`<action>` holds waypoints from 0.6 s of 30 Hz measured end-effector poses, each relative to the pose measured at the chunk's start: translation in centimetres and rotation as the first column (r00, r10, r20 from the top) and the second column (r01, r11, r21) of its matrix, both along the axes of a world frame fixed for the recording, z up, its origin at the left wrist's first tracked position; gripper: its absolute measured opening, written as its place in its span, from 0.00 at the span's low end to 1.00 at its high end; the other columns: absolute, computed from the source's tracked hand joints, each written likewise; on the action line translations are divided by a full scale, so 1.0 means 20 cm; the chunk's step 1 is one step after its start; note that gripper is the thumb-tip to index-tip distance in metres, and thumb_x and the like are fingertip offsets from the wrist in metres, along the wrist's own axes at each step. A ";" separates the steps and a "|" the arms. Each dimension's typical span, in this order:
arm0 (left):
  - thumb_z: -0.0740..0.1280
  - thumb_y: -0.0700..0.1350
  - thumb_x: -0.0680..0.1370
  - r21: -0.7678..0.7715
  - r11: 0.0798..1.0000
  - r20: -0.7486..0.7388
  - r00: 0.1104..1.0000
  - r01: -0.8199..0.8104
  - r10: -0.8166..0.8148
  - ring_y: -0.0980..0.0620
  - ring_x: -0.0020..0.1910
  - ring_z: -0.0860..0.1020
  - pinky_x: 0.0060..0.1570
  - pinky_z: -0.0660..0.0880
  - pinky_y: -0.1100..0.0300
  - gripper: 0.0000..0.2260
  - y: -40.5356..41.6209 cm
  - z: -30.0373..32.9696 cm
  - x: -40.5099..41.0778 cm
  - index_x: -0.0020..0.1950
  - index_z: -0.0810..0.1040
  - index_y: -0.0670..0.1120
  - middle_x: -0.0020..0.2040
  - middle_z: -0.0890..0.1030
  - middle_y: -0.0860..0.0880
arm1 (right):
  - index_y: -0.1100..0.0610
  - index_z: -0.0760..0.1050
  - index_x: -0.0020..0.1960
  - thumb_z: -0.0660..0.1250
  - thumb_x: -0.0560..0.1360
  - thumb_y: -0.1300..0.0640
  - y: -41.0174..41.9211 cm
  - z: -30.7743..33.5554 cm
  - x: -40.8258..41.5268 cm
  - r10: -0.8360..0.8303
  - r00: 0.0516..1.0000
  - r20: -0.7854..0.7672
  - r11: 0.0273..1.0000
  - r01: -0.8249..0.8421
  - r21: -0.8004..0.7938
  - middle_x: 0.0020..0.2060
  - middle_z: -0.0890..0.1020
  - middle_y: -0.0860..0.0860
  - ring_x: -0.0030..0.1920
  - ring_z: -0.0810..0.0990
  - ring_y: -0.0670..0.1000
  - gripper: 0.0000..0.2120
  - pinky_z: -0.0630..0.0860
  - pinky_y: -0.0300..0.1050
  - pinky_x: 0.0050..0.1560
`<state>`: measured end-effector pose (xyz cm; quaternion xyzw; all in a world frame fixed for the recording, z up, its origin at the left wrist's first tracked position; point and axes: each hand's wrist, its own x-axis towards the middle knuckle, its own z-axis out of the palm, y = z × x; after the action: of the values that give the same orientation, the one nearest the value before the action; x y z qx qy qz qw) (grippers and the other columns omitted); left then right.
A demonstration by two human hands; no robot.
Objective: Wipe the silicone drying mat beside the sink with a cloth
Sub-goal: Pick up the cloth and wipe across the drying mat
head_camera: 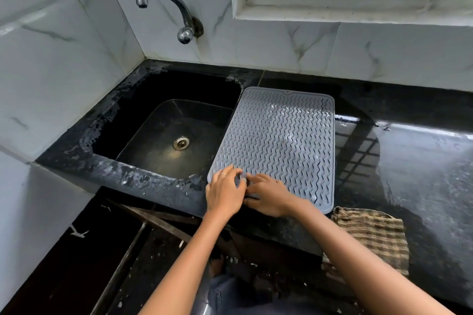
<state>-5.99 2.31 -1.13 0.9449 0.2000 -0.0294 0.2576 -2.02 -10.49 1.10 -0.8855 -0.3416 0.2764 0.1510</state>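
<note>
A grey silicone drying mat [279, 140] with wavy ridges lies on the black counter, its left edge hanging over the sink. Both hands rest on its near left corner. My left hand [224, 193] has its fingers curled over the mat's edge, and my right hand [268, 195] presses next to it with fingers pinching the same edge. A brown checked cloth [373, 234] lies on the counter's front edge, just right of my right forearm, and neither hand touches it.
A black sink [143, 110] with a metal drain [181, 143] sits left of the mat. A chrome tap [169, 10] projects from the tiled wall above it. The wet black counter [409, 161] stretches right. A window ledge [358, 15] runs above.
</note>
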 end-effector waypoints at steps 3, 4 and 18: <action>0.57 0.55 0.80 0.023 1.000 -0.008 1.000 0.012 -0.012 0.51 0.76 0.58 0.72 0.57 0.49 0.20 -0.03 -0.03 -0.05 0.72 0.67 0.54 0.76 0.63 0.52 | 0.54 0.78 0.58 0.61 0.77 0.52 -0.06 0.04 0.01 -0.032 0.999 0.017 0.995 0.030 0.098 0.66 0.74 0.54 0.67 0.69 0.56 0.13 0.66 0.62 0.67; 0.57 0.55 0.80 0.034 0.999 -0.017 1.000 0.002 -0.002 0.50 0.76 0.57 0.73 0.56 0.48 0.21 -0.05 -0.04 -0.07 0.73 0.66 0.53 0.77 0.62 0.51 | 0.55 0.79 0.57 0.62 0.77 0.54 -0.09 0.05 0.00 -0.033 0.999 0.017 0.991 0.030 0.130 0.61 0.78 0.54 0.63 0.73 0.56 0.12 0.70 0.59 0.64; 0.60 0.55 0.79 -0.066 0.997 0.022 0.999 0.029 -0.028 0.51 0.72 0.60 0.67 0.60 0.51 0.17 -0.40 -0.06 -0.40 0.66 0.71 0.55 0.72 0.67 0.54 | 0.48 0.70 0.66 0.63 0.76 0.42 -0.72 0.15 0.00 -0.368 0.926 0.088 0.929 0.363 0.070 0.64 0.75 0.55 0.63 0.73 0.56 0.21 0.71 0.59 0.63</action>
<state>-14.03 -5.74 -2.32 0.9387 0.1827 -0.0299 0.2907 -2.09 -24.95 4.13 -0.9420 -0.1850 0.1902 0.2057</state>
